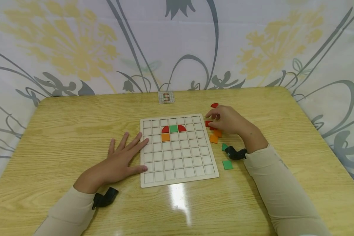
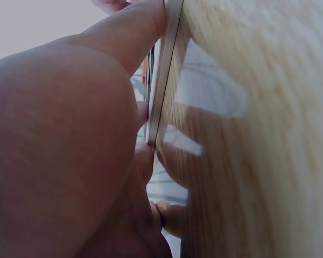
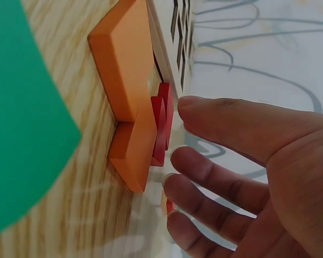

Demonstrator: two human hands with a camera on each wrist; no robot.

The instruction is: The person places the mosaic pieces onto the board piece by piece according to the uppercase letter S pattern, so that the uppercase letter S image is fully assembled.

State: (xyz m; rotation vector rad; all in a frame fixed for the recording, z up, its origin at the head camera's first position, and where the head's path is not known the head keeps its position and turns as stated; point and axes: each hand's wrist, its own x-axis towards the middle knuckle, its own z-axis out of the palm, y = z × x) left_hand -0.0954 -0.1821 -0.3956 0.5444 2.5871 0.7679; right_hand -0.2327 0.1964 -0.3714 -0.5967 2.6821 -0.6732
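Note:
A pale wooden grid board (image 1: pixel 179 173) lies on the table. Near its top sit a green square (image 1: pixel 173 128) between two red rounded pieces, the left one (image 1: pixel 165 130) and the right one (image 1: pixel 181 128), with an orange square (image 1: pixel 166 137) below the left one. My left hand (image 1: pixel 115 165) is spread flat, its fingertips and thumb on the board's left edge. Beyond the right edge, my right hand (image 1: pixel 231 120) hovers at the loose red pieces (image 3: pixel 167 113), thumb and fingers apart with nothing visible between them. It partly hides the pile.
Loose orange squares (image 1: pixel 214 139) lie right of the board, with green pieces (image 1: pixel 227 165) nearer me. A red rounded piece (image 1: pixel 214 105) lies behind the right hand. A small patterned card (image 1: pixel 166 97) is at the table's back edge, before a flowered cloth (image 1: pixel 177 42).

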